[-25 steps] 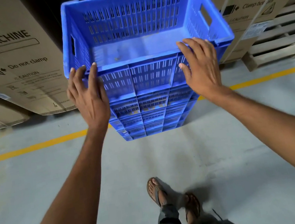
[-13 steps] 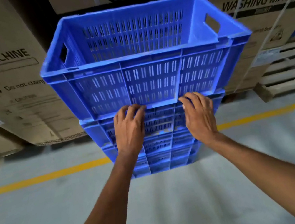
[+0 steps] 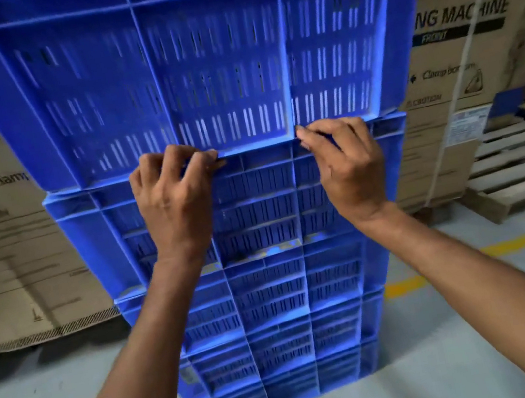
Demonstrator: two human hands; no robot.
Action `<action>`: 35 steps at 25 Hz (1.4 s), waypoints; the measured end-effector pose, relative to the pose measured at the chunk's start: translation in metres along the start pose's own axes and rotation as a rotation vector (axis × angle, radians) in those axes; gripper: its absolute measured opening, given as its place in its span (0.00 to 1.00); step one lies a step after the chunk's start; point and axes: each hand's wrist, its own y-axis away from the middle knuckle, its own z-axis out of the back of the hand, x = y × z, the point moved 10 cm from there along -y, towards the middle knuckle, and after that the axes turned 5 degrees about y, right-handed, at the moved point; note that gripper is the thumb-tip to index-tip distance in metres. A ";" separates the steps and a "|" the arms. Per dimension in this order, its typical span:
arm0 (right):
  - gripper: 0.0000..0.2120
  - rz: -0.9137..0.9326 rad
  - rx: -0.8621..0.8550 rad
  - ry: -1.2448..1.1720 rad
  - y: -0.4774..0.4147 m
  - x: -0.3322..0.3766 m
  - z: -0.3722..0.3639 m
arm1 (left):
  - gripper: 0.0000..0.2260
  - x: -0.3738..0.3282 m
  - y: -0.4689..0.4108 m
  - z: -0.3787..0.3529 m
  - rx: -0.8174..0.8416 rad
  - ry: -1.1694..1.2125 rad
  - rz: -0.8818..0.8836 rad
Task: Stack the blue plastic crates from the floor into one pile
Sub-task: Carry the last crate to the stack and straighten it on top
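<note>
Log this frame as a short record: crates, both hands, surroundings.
top crate: blue, slotted wall facing the camera, on top of the pile
pile: blue crates nested one in another, standing on the grey floor
left hand: fingers curled at the top crate's bottom edge
right hand: fingers curled at the same edge
seating: cannot tell if fully settled
background: cardboard boxes, wooden pallet at right
floor mark: yellow line

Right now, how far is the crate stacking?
Done: several crates sit nested in one pile. In hand: left hand and right hand grip the bottom edge of the top crate; it seems not fully seated. Remaining: settle it; no loose crates in view.
</note>
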 end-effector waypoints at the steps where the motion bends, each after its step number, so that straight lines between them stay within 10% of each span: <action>1: 0.07 0.020 -0.016 -0.004 -0.001 -0.001 0.000 | 0.11 -0.001 0.001 0.002 -0.019 -0.010 -0.056; 13: 0.04 0.028 0.091 -0.086 -0.014 0.003 0.001 | 0.14 -0.012 -0.003 0.008 0.013 -0.170 -0.251; 19: 0.13 -0.351 0.045 -0.035 0.010 -0.095 0.038 | 0.07 -0.039 -0.001 0.010 0.012 -0.109 -0.182; 35: 0.08 -0.184 0.076 0.017 0.015 -0.107 0.032 | 0.11 -0.054 -0.009 -0.022 0.095 0.072 -0.069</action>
